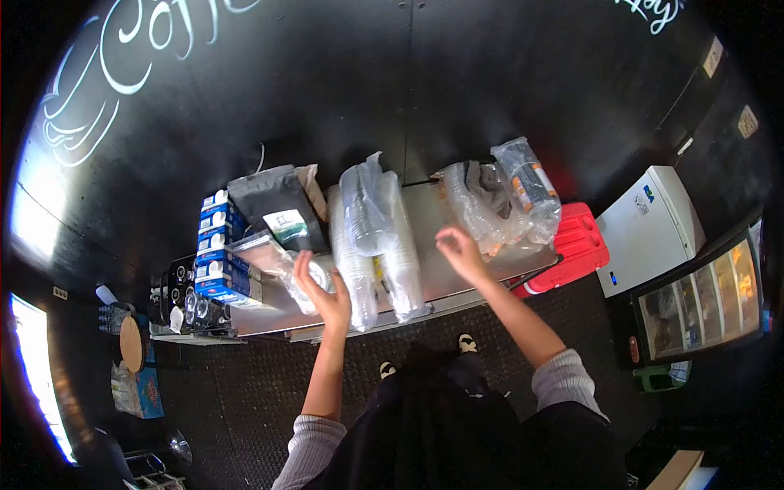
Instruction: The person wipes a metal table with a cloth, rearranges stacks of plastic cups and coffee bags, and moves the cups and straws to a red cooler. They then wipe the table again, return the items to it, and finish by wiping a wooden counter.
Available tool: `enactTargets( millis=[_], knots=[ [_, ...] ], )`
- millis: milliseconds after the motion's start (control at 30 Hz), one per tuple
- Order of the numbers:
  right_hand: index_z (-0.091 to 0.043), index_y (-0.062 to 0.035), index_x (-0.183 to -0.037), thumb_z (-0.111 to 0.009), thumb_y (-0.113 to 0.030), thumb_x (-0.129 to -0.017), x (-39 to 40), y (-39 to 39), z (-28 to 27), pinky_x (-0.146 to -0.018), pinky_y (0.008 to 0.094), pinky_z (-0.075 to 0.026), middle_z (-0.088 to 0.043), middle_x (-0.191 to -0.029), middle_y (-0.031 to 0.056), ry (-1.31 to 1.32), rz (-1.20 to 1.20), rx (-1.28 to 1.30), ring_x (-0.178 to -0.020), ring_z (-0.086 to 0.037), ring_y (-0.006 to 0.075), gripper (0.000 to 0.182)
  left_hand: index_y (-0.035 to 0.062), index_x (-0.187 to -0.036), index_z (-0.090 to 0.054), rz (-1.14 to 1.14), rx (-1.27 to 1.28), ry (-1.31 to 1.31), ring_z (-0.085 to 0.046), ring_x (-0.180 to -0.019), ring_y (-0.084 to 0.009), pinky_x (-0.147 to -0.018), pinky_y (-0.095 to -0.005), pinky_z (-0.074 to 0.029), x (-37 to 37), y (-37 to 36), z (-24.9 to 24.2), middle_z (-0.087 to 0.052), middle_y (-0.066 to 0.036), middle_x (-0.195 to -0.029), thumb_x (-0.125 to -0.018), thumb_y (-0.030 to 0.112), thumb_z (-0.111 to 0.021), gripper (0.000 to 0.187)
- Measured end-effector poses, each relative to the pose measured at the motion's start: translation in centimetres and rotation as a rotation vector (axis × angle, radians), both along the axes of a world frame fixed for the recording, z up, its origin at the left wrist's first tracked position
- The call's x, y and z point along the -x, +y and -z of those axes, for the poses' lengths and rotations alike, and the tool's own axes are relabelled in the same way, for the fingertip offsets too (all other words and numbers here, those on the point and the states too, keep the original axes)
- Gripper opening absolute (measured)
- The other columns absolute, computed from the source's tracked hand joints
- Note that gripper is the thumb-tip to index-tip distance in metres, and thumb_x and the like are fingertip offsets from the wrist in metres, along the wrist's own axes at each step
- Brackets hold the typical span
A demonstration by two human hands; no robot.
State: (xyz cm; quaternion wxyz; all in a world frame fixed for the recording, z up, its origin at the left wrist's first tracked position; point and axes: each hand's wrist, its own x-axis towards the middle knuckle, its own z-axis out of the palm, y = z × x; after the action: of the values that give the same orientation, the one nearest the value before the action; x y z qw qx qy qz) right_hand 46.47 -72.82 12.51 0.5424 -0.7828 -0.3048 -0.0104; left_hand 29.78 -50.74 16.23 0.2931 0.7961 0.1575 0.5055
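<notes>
My left hand (pixel 325 300) is raised with its fingers stretched, overlapping a clear plastic bag (pixel 296 278) and close to the left side of the bagged stacks of clear plastic cups (pixel 371 220). Those stacks lie lengthwise across the metal counter (pixel 429 237). Over the bare metal to their right is my right hand (pixel 463 255), its fingers loosely bent and apart, nothing in them. Just beyond it sit bagged clear plastic lids or cups (pixel 482 204). A black pouch with a white label (pixel 282 212) stands behind my left hand.
Blue-and-white cartons (pixel 219 253) are stacked at the counter's left end. At the right are a dark bagged roll (pixel 527 175), a red cooler (pixel 576 245), a white fridge (pixel 649 233) and a glass-front display (pixel 702 302). A black wall (pixel 343 90) rises behind the counter.
</notes>
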Motion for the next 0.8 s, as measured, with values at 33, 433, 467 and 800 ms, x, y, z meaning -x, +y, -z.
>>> enactTargets(
  millis=[33,433,467,800],
  knots=[
    [-0.06,-0.0045,-0.093,-0.063,-0.009,-0.077,-2.9,-0.8,0.0,-0.069,0.029,-0.048,-0.053,-0.112,0.0172,0.012,0.086,0.019,-0.082,-0.059,0.022,0.017,-0.0037,-0.122,-0.039,0.092,0.011,-0.024,-0.038,-0.117,-0.035,-0.101,-0.0427,-0.027,-1.0,-1.4,-0.1,-0.041,-0.021,-0.124,-0.075,-0.005,-0.055,0.05],
    [-0.058,0.0071,-0.103,-0.06,-0.027,-0.083,-13.4,-7.5,-3.3,-0.089,0.0365,-0.043,-0.053,-0.115,0.0183,-0.086,-0.026,-0.015,-0.104,-0.054,0.032,0.039,0.0034,-0.127,-0.034,0.489,0.416,0.188,-0.049,-0.107,-0.0254,-0.08,-0.035,-0.046,-15.0,-19.0,0.1,-0.038,-0.014,-0.125,-0.072,0.002,-0.065,0.063],
    [-0.057,0.0044,-0.106,-0.061,-0.019,-0.084,-11.9,-8.4,-5.6,-0.081,0.0342,-0.047,-0.051,-0.118,0.0151,-0.204,-0.088,-0.03,-0.096,-0.059,0.0258,0.032,0.0034,-0.127,-0.034,0.491,0.415,0.198,-0.049,-0.107,-0.0254,-0.08,-0.035,-0.046,-16.2,-20.0,-0.2,-0.038,-0.014,-0.125,-0.072,0.002,-0.065,0.063],
    [-0.044,0.0039,-0.115,-0.071,-0.04,-0.07,-18.5,-18.2,-6.7,-0.093,0.0426,-0.038,-0.046,-0.117,0.0234,-0.42,0.242,0.177,-0.11,-0.045,0.0375,0.069,-0.004,-0.104,-0.049,0.231,0.499,-0.011,-0.051,-0.084,-0.0192,-0.078,-0.029,-0.041,-18.6,-18.6,2.0,-0.053,-0.012,-0.095,-0.087,0.006,-0.054,0.02]
  ],
)
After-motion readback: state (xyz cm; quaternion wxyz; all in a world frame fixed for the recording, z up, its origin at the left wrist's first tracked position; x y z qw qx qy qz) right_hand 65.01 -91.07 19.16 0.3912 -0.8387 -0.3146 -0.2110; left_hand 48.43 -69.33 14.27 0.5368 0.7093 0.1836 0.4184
